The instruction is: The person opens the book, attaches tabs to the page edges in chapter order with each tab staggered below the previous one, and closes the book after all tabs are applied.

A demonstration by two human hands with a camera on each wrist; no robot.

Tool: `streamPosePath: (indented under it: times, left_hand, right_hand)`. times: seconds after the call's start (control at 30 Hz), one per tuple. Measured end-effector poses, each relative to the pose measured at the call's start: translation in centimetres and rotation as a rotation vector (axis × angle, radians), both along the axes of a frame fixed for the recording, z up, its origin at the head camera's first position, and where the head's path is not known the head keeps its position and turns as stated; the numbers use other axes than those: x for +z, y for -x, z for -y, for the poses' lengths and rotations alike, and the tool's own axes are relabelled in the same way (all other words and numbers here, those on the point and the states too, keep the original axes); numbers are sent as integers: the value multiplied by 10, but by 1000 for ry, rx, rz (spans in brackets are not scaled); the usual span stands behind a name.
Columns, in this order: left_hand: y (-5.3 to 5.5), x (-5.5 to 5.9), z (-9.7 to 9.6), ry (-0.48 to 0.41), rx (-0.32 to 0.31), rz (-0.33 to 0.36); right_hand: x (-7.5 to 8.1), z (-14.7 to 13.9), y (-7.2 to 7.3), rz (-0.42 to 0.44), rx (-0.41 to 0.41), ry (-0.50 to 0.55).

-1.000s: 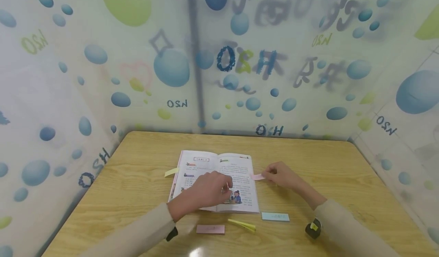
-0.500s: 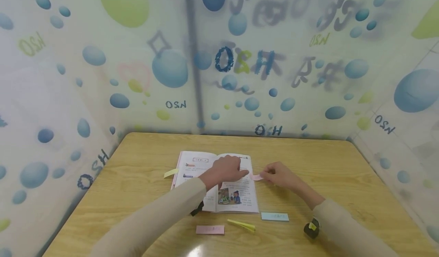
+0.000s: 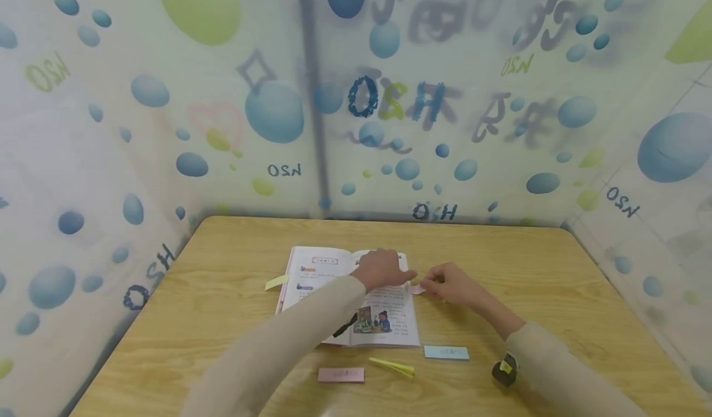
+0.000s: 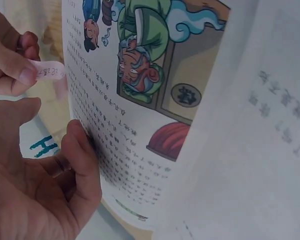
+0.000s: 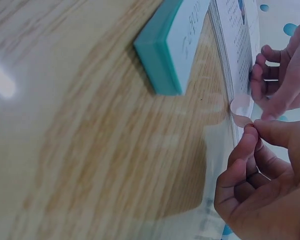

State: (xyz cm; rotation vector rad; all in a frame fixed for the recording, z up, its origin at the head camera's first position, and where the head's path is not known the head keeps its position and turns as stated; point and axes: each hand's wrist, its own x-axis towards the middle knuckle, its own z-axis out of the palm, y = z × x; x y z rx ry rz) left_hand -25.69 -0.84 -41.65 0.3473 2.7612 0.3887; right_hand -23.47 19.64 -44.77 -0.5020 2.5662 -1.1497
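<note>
An open book (image 3: 389, 312) with printed text and coloured drawings lies on the wooden table. My right hand (image 3: 453, 283), just off the book's right edge, pinches the outer end of a pink sticky tab (image 3: 415, 289) between thumb and finger. Handwriting shows on the pink tab (image 4: 50, 71) in the left wrist view, and its other end meets the page edge. My left hand (image 3: 381, 269) is over the upper right page, thumb pointing toward the tab. In the left wrist view this left hand (image 4: 40, 190) has its fingers loosely bent and holds nothing.
A yellow tab (image 3: 276, 282) sticks out of the book's left side. In front of the book lie a pink sticky-note pad (image 3: 341, 375), yellow strips (image 3: 392, 366) and a blue pad (image 3: 446, 352). A patterned wall (image 3: 356, 157) stands behind the table (image 3: 250, 238).
My left hand has moved from the lower middle of the book up and right to the right page's edge, near the tab. My right hand keeps its pinch on the tab, almost unmoved.
</note>
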Motion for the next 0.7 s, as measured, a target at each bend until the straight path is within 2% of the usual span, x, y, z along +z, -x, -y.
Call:
streamPosePath:
  times: [0.1, 0.3, 0.7]
  left_hand:
    - [-3, 2, -4, 47, 11, -5]
    - [-2, -3, -6, 89, 8, -1]
    - [-8, -7, -1, 39, -2, -13]
  right_hand:
    - [-1, 0, 0, -10, -3, -5]
    - [-3, -2, 0, -3, -16, 19]
    - [-3, -7, -1, -6, -9, 24]
